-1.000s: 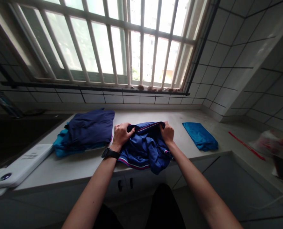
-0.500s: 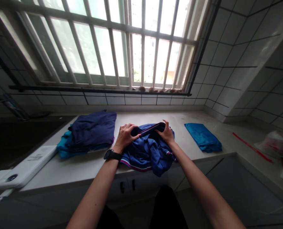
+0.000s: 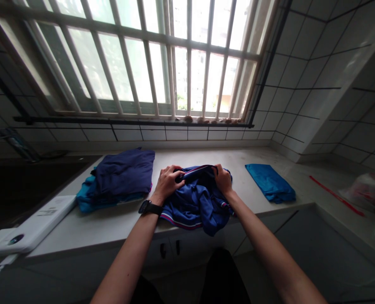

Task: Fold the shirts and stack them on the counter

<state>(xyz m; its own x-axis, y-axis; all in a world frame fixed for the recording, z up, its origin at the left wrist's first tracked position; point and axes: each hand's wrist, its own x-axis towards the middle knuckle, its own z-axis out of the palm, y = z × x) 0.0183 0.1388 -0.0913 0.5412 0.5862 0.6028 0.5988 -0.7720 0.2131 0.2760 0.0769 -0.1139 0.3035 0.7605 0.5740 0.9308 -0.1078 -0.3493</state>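
A crumpled blue garment point(image 3: 196, 202) with red and white striped trim lies on the pale countertop point(image 3: 111, 223), part of it hanging over the front edge. My left hand point(image 3: 167, 182), with a black watch on its wrist, is closed on the left end of the garment's striped band. My right hand point(image 3: 223, 179) is closed on the band's right end. Between the two hands the band is lifted slightly off the pile.
A stack of folded dark blue and teal clothes point(image 3: 119, 177) lies to the left. A folded teal cloth point(image 3: 270, 182) lies to the right. A white flat device point(image 3: 29, 230) sits at the near left, a red strip point(image 3: 335, 190) and a plastic bag point(image 3: 364, 190) at the right. A barred window stands behind.
My right hand opened briefly over the band half a second ago and has closed on it again. Both hands have stayed at the garment's far edge.
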